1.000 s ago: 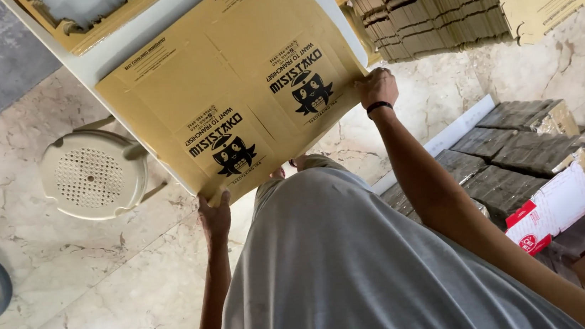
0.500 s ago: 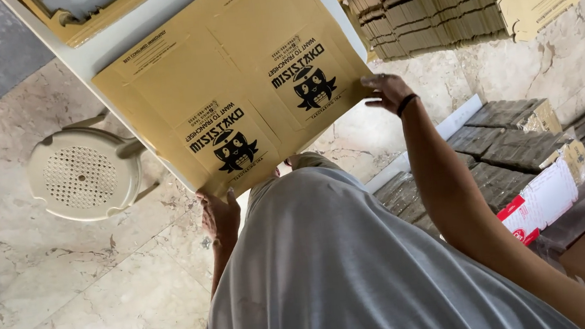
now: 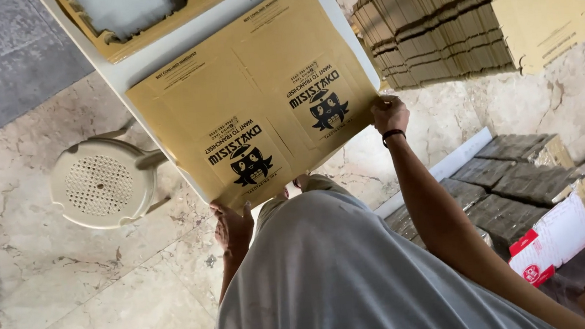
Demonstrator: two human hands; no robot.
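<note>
Cardboard blank held flat at the near edge of the white surface

Hands grip one flattened cardboard box blank (image 3: 253, 93), tan with black printed figures, which lies across the white surface (image 3: 99, 51) and overhangs its near edge. The left hand (image 3: 233, 227) holds the blank's near corner, fingers curled up under the cardboard and grasping it from below. The right hand (image 3: 389, 114), with a dark band at the wrist, clasps the blank's right corner, fingers closed over the edge just beyond the surface's right edge.

Toward the far edge of the surface lies a cut-out cardboard piece (image 3: 150, 17) with a pale opening in its middle. Past the right edge stands a tall stack of flattened cardboard blanks (image 3: 436, 25), with one printed sheet leaning against its right side.

On the marble floor (image 3: 69, 293) to the left sits a cream plastic stool (image 3: 101, 183) with a perforated seat, partly under the surface. To the right, wrapped bundles of dark cardboard (image 3: 515, 179) lie beside a red and white package (image 3: 557, 239).
</note>
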